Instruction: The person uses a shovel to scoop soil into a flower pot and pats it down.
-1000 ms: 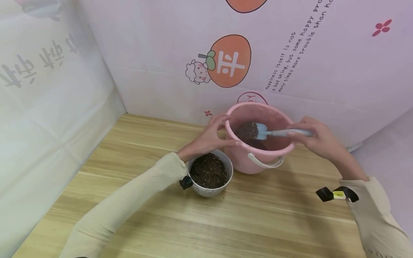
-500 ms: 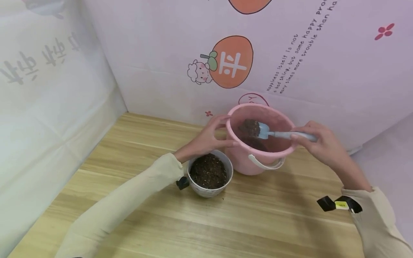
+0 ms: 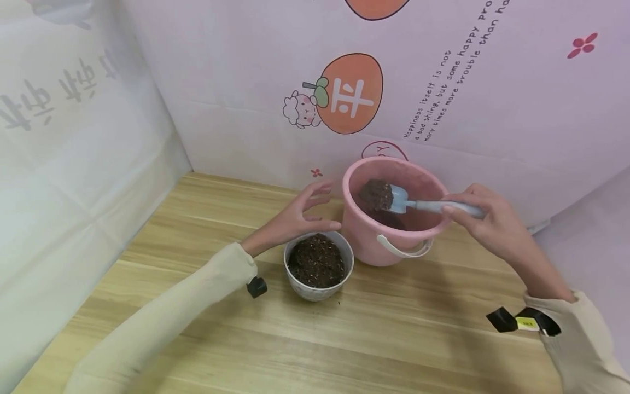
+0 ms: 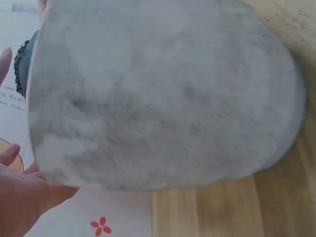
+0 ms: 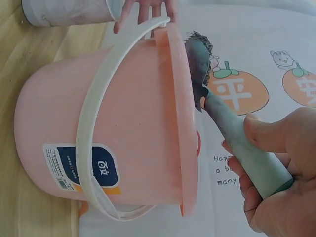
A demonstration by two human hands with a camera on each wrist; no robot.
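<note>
My right hand (image 3: 492,224) grips the handle of a light blue garden trowel (image 3: 433,206). A heap of dark soil (image 3: 377,195) sits on the trowel's blade, which the right wrist view shows raised just past the rim of the pink bucket (image 3: 366,241). More soil lies down inside the bucket. My left hand (image 3: 292,219) is held with fingers spread over the back edge of a whitish pot (image 3: 315,294), apart from the bucket's left side and holding nothing. Dark potting soil (image 3: 316,262) fills much of the pot. In the left wrist view the pot's mottled side (image 4: 148,98) takes up most of the picture.
The bucket's white handle (image 3: 403,250) hangs down at its front. Both containers stand on a wood-grain table (image 3: 394,339), with a printed sheet (image 3: 236,109) rising behind the bucket and a white sheet (image 3: 83,175) along the left.
My left hand has let go of the bucket's rim and moved left over the pot. The trowel has come up with its load of soil, my right hand still gripping it.
</note>
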